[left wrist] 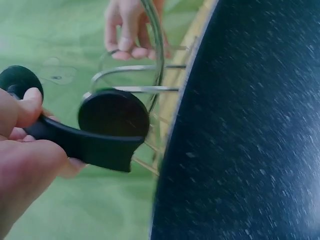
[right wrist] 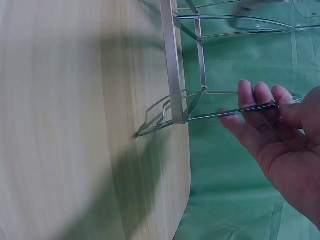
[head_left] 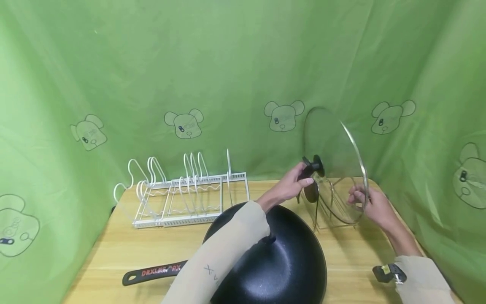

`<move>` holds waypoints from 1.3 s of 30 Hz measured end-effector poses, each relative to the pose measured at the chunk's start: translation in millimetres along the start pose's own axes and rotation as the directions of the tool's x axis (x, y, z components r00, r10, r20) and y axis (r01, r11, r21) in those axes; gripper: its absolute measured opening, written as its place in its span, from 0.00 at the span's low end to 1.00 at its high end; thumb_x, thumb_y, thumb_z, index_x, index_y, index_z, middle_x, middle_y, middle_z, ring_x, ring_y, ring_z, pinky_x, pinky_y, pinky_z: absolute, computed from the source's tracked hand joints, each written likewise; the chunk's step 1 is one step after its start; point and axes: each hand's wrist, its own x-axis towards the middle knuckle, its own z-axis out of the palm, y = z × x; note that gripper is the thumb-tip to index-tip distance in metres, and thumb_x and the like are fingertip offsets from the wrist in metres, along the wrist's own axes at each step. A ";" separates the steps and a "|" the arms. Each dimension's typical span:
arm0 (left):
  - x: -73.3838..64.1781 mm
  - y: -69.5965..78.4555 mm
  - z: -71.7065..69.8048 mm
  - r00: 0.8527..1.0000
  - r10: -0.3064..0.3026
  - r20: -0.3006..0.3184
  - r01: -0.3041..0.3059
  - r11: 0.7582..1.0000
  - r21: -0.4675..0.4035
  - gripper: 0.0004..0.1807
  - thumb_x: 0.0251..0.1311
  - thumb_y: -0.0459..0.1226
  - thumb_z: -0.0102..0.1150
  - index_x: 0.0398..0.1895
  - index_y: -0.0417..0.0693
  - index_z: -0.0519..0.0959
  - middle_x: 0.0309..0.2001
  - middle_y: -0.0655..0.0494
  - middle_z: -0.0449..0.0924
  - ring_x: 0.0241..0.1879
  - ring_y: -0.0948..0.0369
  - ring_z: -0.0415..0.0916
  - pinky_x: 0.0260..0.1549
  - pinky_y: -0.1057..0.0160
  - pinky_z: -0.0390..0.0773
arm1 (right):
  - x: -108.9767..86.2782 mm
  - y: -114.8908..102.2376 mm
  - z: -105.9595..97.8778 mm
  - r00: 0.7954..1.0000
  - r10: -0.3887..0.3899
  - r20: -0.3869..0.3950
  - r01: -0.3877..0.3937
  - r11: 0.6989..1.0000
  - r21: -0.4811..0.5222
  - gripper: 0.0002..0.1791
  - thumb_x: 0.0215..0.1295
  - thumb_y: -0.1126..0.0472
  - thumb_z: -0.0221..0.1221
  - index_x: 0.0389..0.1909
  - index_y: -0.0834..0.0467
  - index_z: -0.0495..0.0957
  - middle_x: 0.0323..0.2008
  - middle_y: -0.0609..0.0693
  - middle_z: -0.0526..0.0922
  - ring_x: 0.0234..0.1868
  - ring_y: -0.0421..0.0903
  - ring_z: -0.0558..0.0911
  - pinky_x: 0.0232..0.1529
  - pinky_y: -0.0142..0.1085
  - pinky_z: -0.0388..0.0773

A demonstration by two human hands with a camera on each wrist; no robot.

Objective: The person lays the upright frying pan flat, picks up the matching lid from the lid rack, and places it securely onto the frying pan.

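My left hand [head_left: 290,185] grips the black handle [head_left: 308,171] of a clear glass pan lid [head_left: 358,147], which stands nearly upright on edge above a silver wire rack [head_left: 334,223]. In the left wrist view, the lid's handle [left wrist: 82,142] shows its curved grip and round ends, with my left fingers and thumb around it. My right hand [right wrist: 287,130] pinches a wire loop of the rack [right wrist: 172,65] between thumb and fingers. From the head view, the lid's rim crosses in front of my right hand [head_left: 373,204]. How low the lid sits in the rack is hard to tell.
A large black wok [head_left: 288,261] lies under my left forearm, its long handle [head_left: 152,273] pointing left. Behind it to the left stands a white wire dish rack [head_left: 178,219] with several upright loops. Green curtains [head_left: 235,63] surround the wooden table [head_left: 110,257].
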 end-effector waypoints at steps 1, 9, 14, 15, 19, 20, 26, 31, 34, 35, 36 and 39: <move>-0.5 2.5 -1.9 1.000 0.016 -0.009 -0.016 1.000 -0.019 0.14 0.73 0.34 0.56 0.58 0.44 0.72 0.57 0.45 0.78 0.58 0.56 0.77 0.62 0.55 0.73 | 1.0 0.1 1.2 1.000 -0.005 0.003 0.005 1.000 -0.001 0.13 0.81 0.69 0.44 0.49 0.74 0.75 0.36 0.65 0.83 0.36 0.42 0.85 0.38 0.34 0.86; -8.4 29.1 -15.6 0.990 0.138 -0.022 -0.139 0.988 -0.062 0.15 0.74 0.36 0.55 0.57 0.37 0.70 0.52 0.47 0.77 0.53 0.59 0.75 0.56 0.58 0.75 | 3.2 4.0 7.9 0.990 -0.131 -0.048 0.129 0.991 -0.044 0.10 0.78 0.72 0.47 0.45 0.71 0.77 0.32 0.61 0.83 0.36 0.33 0.83 0.38 0.21 0.79; -20.5 48.3 -27.4 0.986 0.168 -0.023 -0.169 0.985 -0.046 0.16 0.75 0.37 0.55 0.58 0.38 0.70 0.53 0.47 0.76 0.53 0.58 0.76 0.53 0.58 0.78 | 6.9 6.1 7.8 0.991 -0.124 -0.042 0.124 0.992 -0.006 0.11 0.78 0.72 0.46 0.45 0.71 0.77 0.31 0.59 0.83 0.35 0.34 0.83 0.34 0.23 0.81; -23.3 51.8 -30.8 0.984 0.174 -0.021 -0.175 0.984 -0.043 0.16 0.75 0.37 0.55 0.58 0.38 0.70 0.53 0.45 0.76 0.53 0.58 0.76 0.53 0.58 0.78 | 8.0 5.5 7.3 0.993 -0.114 -0.033 0.114 0.993 -0.009 0.11 0.78 0.72 0.46 0.46 0.72 0.77 0.31 0.59 0.83 0.35 0.35 0.83 0.34 0.25 0.82; -35.9 65.0 -45.0 0.979 0.206 0.001 -0.206 0.978 0.021 0.15 0.75 0.37 0.55 0.57 0.39 0.70 0.52 0.45 0.76 0.50 0.59 0.76 0.50 0.60 0.79 | 8.8 0.5 3.6 0.997 -0.076 0.014 0.076 0.997 -0.008 0.13 0.79 0.71 0.43 0.49 0.75 0.74 0.34 0.64 0.82 0.35 0.39 0.85 0.37 0.36 0.86; -39.3 68.2 -48.8 0.977 0.215 0.013 -0.215 0.976 0.046 0.15 0.75 0.37 0.55 0.57 0.39 0.71 0.51 0.46 0.76 0.48 0.59 0.76 0.49 0.61 0.79 | 8.6 -1.4 3.1 0.998 -0.068 0.018 0.068 0.998 -0.005 0.13 0.79 0.72 0.42 0.49 0.76 0.74 0.34 0.65 0.82 0.35 0.41 0.85 0.37 0.38 0.87; -61.7 84.6 -70.6 0.967 0.241 0.082 -0.253 0.941 0.226 0.14 0.75 0.40 0.55 0.57 0.44 0.72 0.43 0.51 0.76 0.40 0.58 0.74 0.41 0.63 0.77 | 6.1 -6.3 -0.4 0.999 -0.026 0.046 0.026 1.000 -0.007 0.15 0.80 0.71 0.40 0.53 0.77 0.72 0.39 0.70 0.81 0.38 0.46 0.86 0.41 0.36 0.86; -87.7 94.6 -83.3 0.961 0.247 0.125 -0.272 0.927 0.259 0.10 0.73 0.39 0.58 0.51 0.46 0.74 0.38 0.53 0.76 0.36 0.58 0.73 0.37 0.63 0.77 | 6.6 0.0 1.6 0.999 -0.030 0.031 0.031 0.998 -0.055 0.15 0.81 0.71 0.40 0.53 0.77 0.72 0.36 0.65 0.82 0.36 0.42 0.85 0.39 0.32 0.85; -105.7 99.5 -88.8 0.952 0.254 0.170 -0.293 0.914 0.281 0.09 0.72 0.38 0.59 0.51 0.46 0.74 0.37 0.54 0.76 0.35 0.59 0.73 0.38 0.64 0.77 | 7.2 2.9 2.9 0.999 -0.052 0.016 0.053 0.994 -0.099 0.15 0.81 0.71 0.41 0.53 0.76 0.73 0.35 0.64 0.83 0.36 0.41 0.85 0.37 0.30 0.85; -111.3 100.8 -90.1 0.948 0.257 0.185 -0.303 0.906 0.294 0.10 0.72 0.38 0.59 0.51 0.46 0.74 0.36 0.54 0.76 0.35 0.60 0.73 0.38 0.65 0.77 | 6.8 3.5 2.9 0.999 -0.051 0.011 0.052 0.991 -0.120 0.15 0.81 0.70 0.42 0.53 0.75 0.74 0.35 0.63 0.83 0.36 0.41 0.85 0.37 0.29 0.84; -116.6 102.0 -91.4 0.944 0.261 0.200 -0.314 0.897 0.310 0.10 0.73 0.39 0.58 0.51 0.46 0.75 0.36 0.55 0.76 0.35 0.60 0.73 0.38 0.65 0.77 | 6.3 3.5 2.7 0.999 -0.051 0.010 0.052 0.989 -0.138 0.15 0.81 0.69 0.42 0.53 0.74 0.74 0.36 0.62 0.83 0.36 0.42 0.85 0.36 0.28 0.84; -129.9 104.5 -95.1 0.935 0.268 0.233 -0.340 0.866 0.367 0.10 0.73 0.40 0.58 0.51 0.47 0.75 0.35 0.57 0.76 0.34 0.61 0.73 0.38 0.65 0.76 | 5.1 5.0 2.5 0.999 -0.038 0.018 0.040 0.989 -0.145 0.16 0.82 0.67 0.42 0.54 0.72 0.74 0.37 0.61 0.83 0.37 0.44 0.85 0.36 0.27 0.83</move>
